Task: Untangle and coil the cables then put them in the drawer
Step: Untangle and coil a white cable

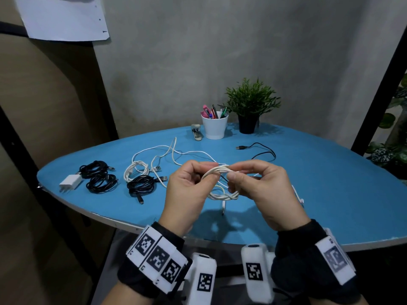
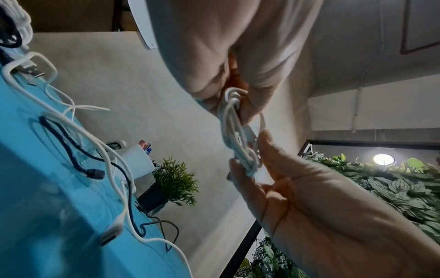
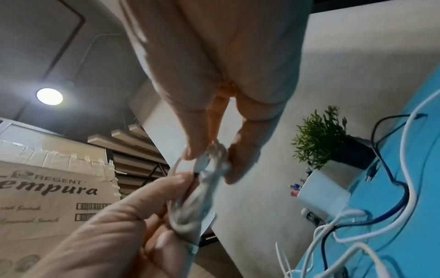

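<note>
We hold the thin white cable coil (image 1: pixel 222 183) above the blue counter's (image 1: pixel 308 194) near edge, both hands' fingers (image 1: pixel 193 172) pinching it; we should keep loops pinched while tucking the loose end.

Bare left hand (image 1: pixel 186 190), bare right hand (image 1: pixel 259 190). Black fabric cuffs (image 1: pixel 152 260) on both wrists. White padded bands (image 1: pixel 158 258) strapped over the cuffs, printed with square black-and-white coded markers. White boxy wrist units (image 1: pixel 256 274) below, each with one marker.

"REGENT" and "empura" on a taped cardboard box (image 3: pixel 57 197)
</note>
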The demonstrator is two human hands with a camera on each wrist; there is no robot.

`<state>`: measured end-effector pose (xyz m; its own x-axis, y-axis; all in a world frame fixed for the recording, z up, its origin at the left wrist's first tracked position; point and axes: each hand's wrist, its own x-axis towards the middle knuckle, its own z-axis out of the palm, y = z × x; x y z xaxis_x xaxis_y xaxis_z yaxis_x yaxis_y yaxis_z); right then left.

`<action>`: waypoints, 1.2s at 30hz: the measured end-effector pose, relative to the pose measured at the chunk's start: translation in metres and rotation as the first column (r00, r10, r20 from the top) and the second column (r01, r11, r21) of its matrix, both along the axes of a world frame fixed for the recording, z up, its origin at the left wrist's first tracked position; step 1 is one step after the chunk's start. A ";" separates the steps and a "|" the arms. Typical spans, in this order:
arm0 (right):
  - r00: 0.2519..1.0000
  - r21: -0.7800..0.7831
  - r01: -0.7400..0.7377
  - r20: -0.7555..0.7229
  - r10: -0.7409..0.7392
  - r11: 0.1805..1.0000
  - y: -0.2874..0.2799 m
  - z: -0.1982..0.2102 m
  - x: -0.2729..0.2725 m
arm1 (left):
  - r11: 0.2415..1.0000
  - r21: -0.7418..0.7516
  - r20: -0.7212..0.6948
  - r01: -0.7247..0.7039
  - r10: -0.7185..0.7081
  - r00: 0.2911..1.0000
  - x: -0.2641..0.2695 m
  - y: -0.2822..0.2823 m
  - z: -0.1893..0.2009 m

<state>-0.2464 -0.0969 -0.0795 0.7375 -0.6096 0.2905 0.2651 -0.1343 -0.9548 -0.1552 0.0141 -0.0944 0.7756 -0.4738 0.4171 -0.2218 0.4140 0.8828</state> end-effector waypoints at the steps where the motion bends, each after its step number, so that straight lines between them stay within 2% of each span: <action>1: 1.000 -0.022 0.027 0.010 -0.027 0.999 -0.001 0.000 0.000 | 0.998 0.020 -0.033 0.059 -0.058 0.998 0.001 0.001 0.000; 3: 0.998 -0.136 0.068 0.000 -0.069 0.988 -0.005 0.001 -0.001 | 0.979 0.039 -0.159 0.199 -0.191 0.969 0.003 0.002 0.000; 5: 0.998 -0.249 0.047 -0.032 -0.057 0.967 -0.007 0.003 -0.003 | 0.934 0.064 -0.300 0.352 -0.319 0.899 0.004 0.004 0.003; 8: 0.998 -0.329 0.007 -0.059 -0.028 0.944 -0.007 0.001 -0.005 | 0.867 0.125 -0.370 0.483 -0.411 0.833 0.004 0.010 0.009; 11: 0.995 -0.420 0.016 -0.083 -0.056 0.907 -0.005 0.000 -0.005 | 0.871 0.132 -0.365 0.474 -0.402 0.840 0.006 0.011 0.010; 16: 0.988 -0.503 0.031 -0.116 -0.103 0.864 -0.005 -0.002 -0.002 | 0.917 0.137 -0.285 0.374 -0.325 0.902 0.005 0.007 0.009; 20: 0.981 -0.382 -0.059 -0.191 -0.016 0.922 -0.001 -0.002 0.001 | 0.943 0.126 -0.227 0.308 -0.275 0.934 0.003 0.006 0.008; 26: 0.994 -0.164 -0.049 -0.100 0.033 0.985 0.000 -0.002 0.002 | 0.950 0.160 -0.118 0.266 -0.250 0.961 0.004 0.005 0.006; 31: 0.983 -0.008 -0.165 -0.082 0.163 0.986 -0.002 0.001 -0.003 | 0.960 0.138 -0.077 0.244 -0.236 0.969 0.003 0.006 0.008; 36: 0.978 -0.004 -0.146 -0.152 0.143 0.989 -0.003 0.001 -0.002 | 0.967 0.119 -0.100 0.227 -0.216 0.971 0.003 0.004 0.007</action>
<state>-0.2481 -0.0996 -0.0785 0.8535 -0.4900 0.1772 0.1356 -0.1194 -0.9835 -0.1523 0.0180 -0.0874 0.6755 -0.6828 0.2785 -0.0590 0.3264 0.9434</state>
